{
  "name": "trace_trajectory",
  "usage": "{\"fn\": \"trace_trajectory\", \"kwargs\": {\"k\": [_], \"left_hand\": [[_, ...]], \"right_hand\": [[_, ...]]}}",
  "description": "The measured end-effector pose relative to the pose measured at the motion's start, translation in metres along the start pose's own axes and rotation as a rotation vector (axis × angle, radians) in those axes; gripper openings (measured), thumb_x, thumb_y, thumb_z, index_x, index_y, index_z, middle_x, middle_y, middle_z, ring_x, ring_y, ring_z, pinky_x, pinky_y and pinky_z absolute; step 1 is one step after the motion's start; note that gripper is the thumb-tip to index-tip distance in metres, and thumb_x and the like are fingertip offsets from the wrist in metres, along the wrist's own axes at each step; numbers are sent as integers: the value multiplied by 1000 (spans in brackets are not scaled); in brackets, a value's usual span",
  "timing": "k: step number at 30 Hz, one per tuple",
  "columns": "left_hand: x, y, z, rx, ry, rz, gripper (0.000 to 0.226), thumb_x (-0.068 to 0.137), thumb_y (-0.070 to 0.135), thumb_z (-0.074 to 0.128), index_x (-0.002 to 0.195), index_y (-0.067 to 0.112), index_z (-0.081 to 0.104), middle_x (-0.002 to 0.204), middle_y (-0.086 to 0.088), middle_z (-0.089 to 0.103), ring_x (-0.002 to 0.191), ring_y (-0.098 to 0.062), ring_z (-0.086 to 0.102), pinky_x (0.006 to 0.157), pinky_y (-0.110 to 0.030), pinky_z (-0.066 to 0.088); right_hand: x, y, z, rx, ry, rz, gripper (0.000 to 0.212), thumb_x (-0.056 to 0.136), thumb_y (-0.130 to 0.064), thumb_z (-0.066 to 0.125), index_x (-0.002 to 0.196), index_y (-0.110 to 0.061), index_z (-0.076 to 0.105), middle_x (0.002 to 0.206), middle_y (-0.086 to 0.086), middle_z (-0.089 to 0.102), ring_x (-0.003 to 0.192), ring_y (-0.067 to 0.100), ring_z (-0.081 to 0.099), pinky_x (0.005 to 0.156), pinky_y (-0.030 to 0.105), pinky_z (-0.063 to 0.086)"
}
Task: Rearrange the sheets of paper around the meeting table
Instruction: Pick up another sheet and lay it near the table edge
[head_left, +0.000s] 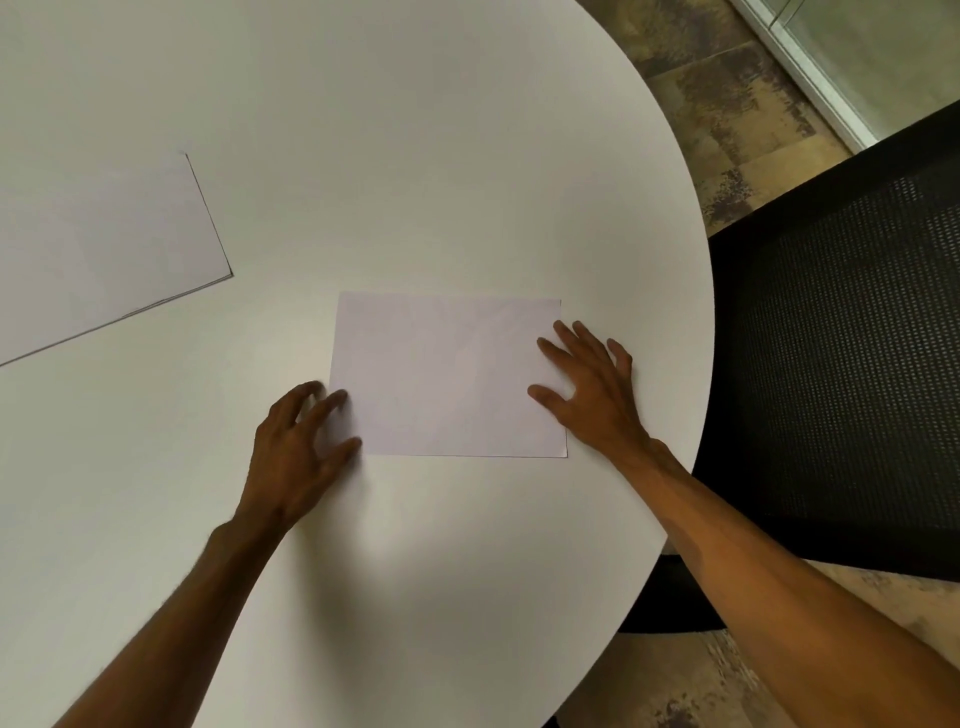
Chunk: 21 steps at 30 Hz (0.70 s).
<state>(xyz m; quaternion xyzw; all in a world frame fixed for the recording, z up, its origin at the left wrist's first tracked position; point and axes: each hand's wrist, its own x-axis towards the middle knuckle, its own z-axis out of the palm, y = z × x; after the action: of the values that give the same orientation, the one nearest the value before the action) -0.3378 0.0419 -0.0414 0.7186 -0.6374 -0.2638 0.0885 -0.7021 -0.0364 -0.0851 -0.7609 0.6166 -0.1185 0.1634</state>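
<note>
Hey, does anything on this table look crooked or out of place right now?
Only the paper stack at the far left: it lies skewed to the sheet of paper under the left hand and right hand, its layers slightly fanned. Nothing looks spilled or torn.

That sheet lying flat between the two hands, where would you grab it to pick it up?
Probably at its near left corner, coming from the left. The sheet lies flat on the table, so no edge stands up to pinch. The left hand already curls its fingertips there, while the right hand presses flat on the right edge to steady it.
</note>
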Motion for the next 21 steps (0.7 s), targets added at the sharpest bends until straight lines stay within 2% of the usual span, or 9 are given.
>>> {"fn": "trace_trajectory", "kwargs": {"k": [6,11,15,19,21], "left_hand": [[-2,-3,2,-71,72,-37,78,87,53,69,151,19,41,158,-5,38,144,-26,34,118,-42,30],[-9,1,-6,-35,105,-35,81,90,58,59,155,17,33,163,-4,31,150,-22,26,120,-34,19],[-18,13,-17,-13,144,1,75,94,54,55,155,15,35,165,-5,28,152,-23,23,123,-40,20],[-36,33,-31,8,248,147,69,97,44,54,152,7,38,162,-14,32,151,-29,26,120,-51,28],[-51,45,-37,26,288,191,70,97,43,52,154,7,34,163,-14,29,153,-29,23,120,-52,25]], "right_hand": [[-1,1,-7,29,-18,9,70,95,-50,59,155,-24,35,165,2,30,154,18,23,122,48,13],[-8,-1,-20,-10,-20,14,69,100,-49,50,158,-21,27,166,4,25,155,19,18,124,48,10],[-17,-10,-34,-96,-18,26,65,103,-46,44,159,-19,24,167,7,23,156,21,17,124,50,9],[-33,-27,-57,-159,35,75,61,105,-41,39,159,-16,25,167,11,23,155,24,18,123,50,9],[-46,-39,-73,-161,71,83,61,106,-41,39,158,-15,25,166,12,24,155,25,19,123,50,10]]}}
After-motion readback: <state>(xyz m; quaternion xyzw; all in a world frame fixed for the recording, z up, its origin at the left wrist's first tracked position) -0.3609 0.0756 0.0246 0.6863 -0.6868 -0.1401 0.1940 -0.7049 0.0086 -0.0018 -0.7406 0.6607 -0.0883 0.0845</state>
